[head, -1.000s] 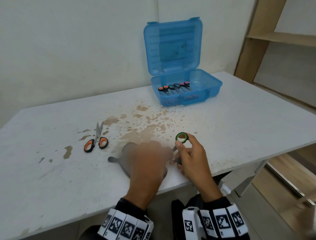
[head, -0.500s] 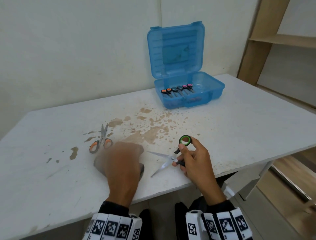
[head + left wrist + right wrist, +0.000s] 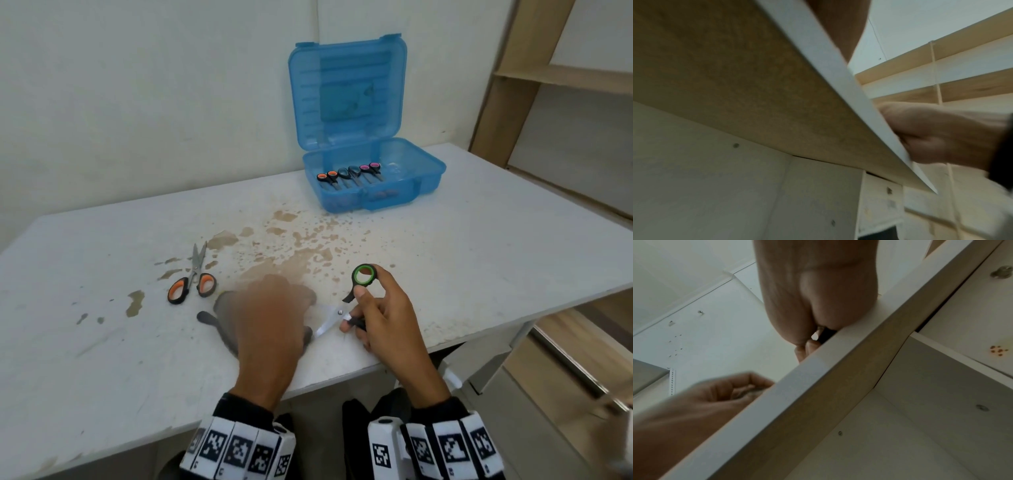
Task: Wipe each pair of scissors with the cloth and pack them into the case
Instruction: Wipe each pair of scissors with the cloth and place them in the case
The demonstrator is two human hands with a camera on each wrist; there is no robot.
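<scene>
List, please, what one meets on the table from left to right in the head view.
orange-handled scissors → grey cloth under the left hand → green-handled scissors held by the right hand → blue case, further back.

left hand [image 3: 270, 318] and cloth [image 3: 222, 325] back onto blades — wiping rightward

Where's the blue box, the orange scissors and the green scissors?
case [image 3: 424, 171]: head view, right wall of its base.
orange scissors [image 3: 178, 290]: head view, left handle loop.
green scissors [image 3: 364, 275]: head view, green handle ring.
</scene>
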